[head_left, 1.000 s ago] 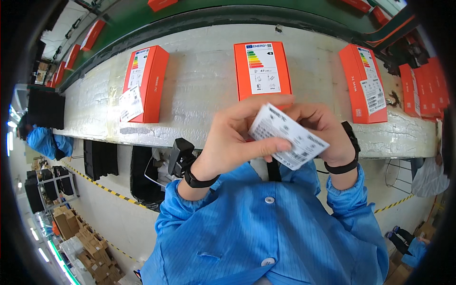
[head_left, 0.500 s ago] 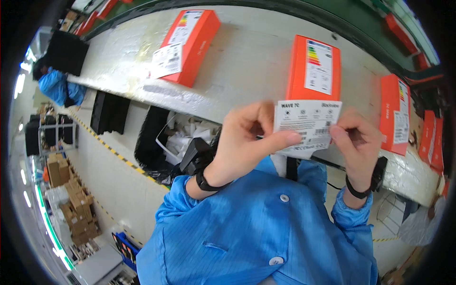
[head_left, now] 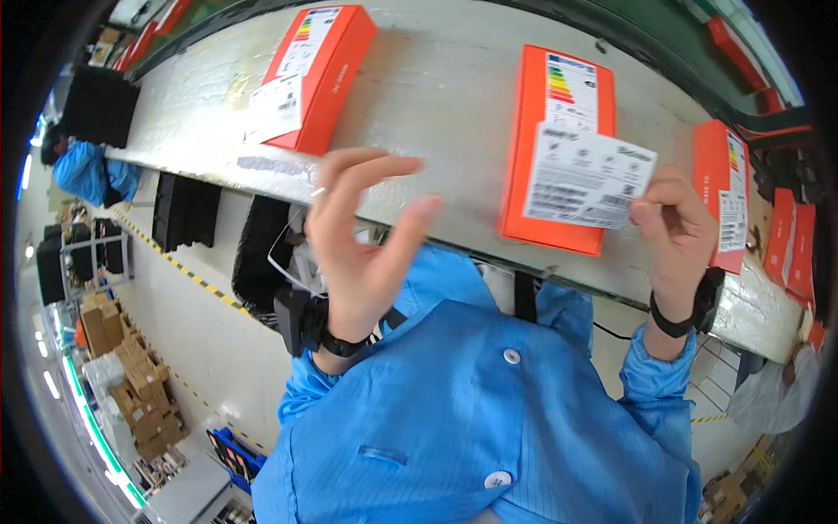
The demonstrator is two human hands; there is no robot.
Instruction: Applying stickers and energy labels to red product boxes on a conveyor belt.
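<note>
My right hand (head_left: 676, 236) pinches the right edge of a white printed label (head_left: 585, 179) between thumb and finger. The label overlaps the lower part of an orange box (head_left: 525, 148); how far it touches the box I cannot tell. On the upper face of that box is another sticker (head_left: 572, 92) with a coloured energy scale. My left hand (head_left: 362, 231) is raised near the bench's front edge, fingers apart and curved, with a small pale spot by one finger. Beyond it lies a second orange box (head_left: 336, 79), with a white label sticking out past its side.
More orange boxes (head_left: 711, 162) stand at the right of the pale bench (head_left: 428, 96). Below the bench edge, a black-lined bin (head_left: 259, 249) is partly hidden by my left arm. Black crates (head_left: 185, 210) and a person in blue (head_left: 92, 175) are at the left.
My left hand has let go of the label and moved left, opening. My right hand has brought the label over the middle box, tilted. The boxes appear shifted slightly left and up.
</note>
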